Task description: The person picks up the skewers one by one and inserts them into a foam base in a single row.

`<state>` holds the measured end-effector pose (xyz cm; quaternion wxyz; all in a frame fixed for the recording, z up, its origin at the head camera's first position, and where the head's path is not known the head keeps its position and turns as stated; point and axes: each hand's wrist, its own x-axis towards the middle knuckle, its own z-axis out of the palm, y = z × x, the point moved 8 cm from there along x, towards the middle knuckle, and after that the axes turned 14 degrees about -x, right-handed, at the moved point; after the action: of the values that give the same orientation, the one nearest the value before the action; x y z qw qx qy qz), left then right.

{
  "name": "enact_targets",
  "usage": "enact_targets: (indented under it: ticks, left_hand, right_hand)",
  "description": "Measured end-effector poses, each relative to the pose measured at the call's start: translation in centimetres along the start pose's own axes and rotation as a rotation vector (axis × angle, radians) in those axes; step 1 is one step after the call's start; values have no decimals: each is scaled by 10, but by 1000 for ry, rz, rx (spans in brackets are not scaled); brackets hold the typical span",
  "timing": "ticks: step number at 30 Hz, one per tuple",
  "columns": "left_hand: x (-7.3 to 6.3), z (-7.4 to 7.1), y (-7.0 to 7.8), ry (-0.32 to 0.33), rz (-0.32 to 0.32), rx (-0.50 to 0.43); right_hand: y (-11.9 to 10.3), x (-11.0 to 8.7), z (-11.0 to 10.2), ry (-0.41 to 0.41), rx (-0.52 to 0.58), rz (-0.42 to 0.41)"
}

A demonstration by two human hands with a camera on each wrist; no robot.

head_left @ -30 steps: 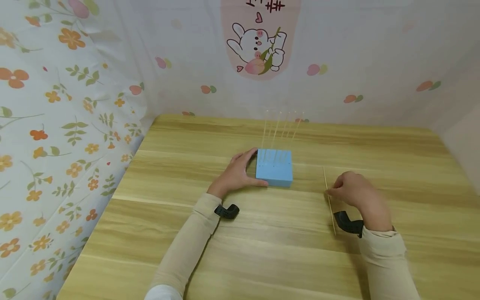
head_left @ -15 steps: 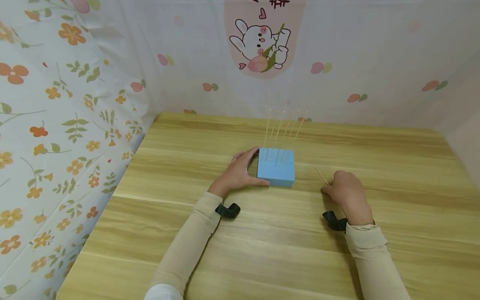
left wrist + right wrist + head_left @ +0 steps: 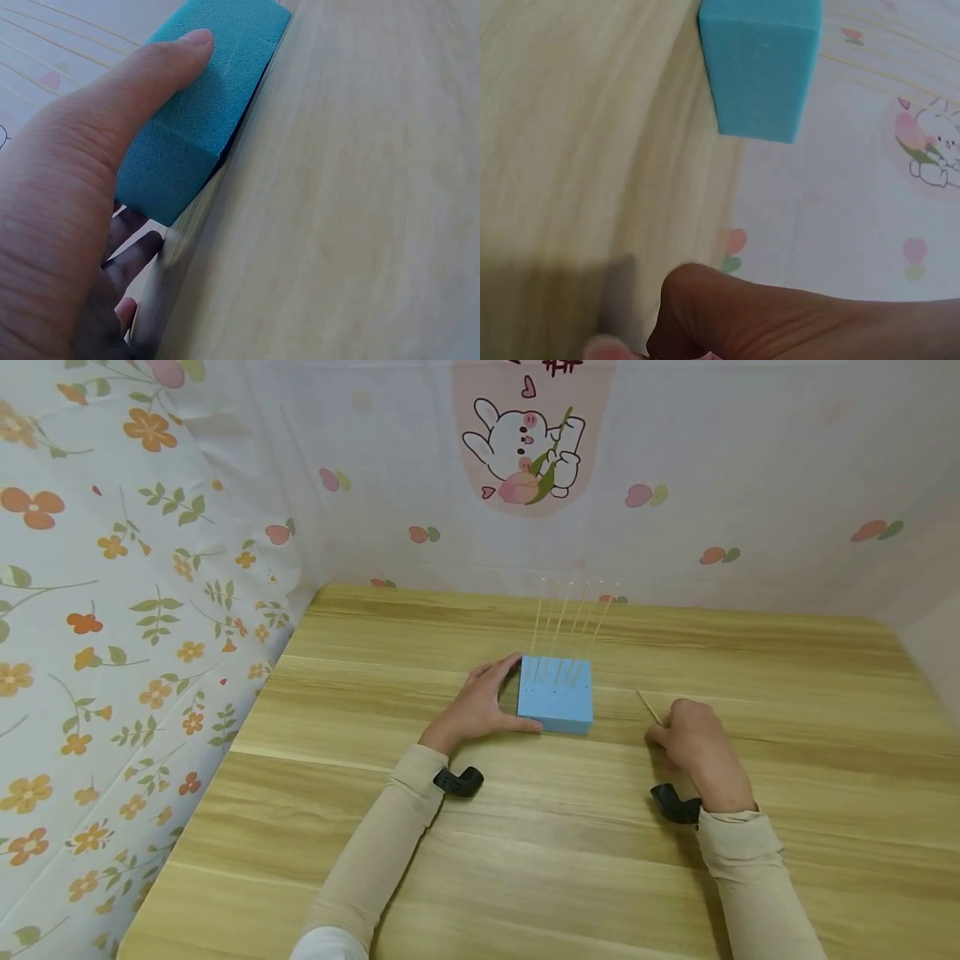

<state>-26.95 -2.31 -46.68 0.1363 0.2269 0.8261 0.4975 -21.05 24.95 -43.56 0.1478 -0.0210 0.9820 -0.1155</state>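
A light blue foam block (image 3: 555, 703) sits on the wooden table, with several thin wooden sticks (image 3: 561, 622) standing up from its back half. My left hand (image 3: 480, 706) holds the block at its left end, and the thumb lies along the front face in the left wrist view. To the right of the block and apart from it, my right hand (image 3: 693, 743) pinches another thin stick (image 3: 649, 708). Only one end of that stick shows, pointing up and left; the hand hides the rest. In the right wrist view the held stick cannot be made out.
The wooden table (image 3: 540, 860) ends at the back against a white curtain (image 3: 360, 460) printed with a rabbit and fruits. A flower-patterned curtain (image 3: 150, 643) hangs along the left. Black wrist mounts (image 3: 459, 782) sit on both cuffs.
My right hand has moved left toward the block and turned, so the stick it pinches now shows only one short end. The left hand stays on the block.
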Motion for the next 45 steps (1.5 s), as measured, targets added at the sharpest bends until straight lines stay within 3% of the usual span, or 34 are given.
enact_targets:
  ticks: [4,9,19,21,27,34,38,45]
  left_hand:
    - [1,0,1,-1,4,-1]
    - [1,0,0,1,2,-3]
    - [-1,-1,-3,3,-15,7]
    - [-1,-1,-3,-1,-17,6]
    - [-1,2,-3,-4,-15,-4]
    - [1,-1,0,9,20,15]
    - [0,-1,-2,8,0,11]
    - [0,0,-1,4,7,-10]
  right_hand:
    - [2,-1,-8,3,-10,-6]
    - [2,-11,-34,100,-9,-9]
    - [-13,-22,-73,256,202,-22]
    - [-19,-22,-83,340,255,-13]
    - [-38,-32,-114,716,407,-26]
    - [-60,-32,-121,894,548,-151]
    - [-64,-34,-122,960,564,-192]
    - [-75,-36,-120,1015,392,-211]
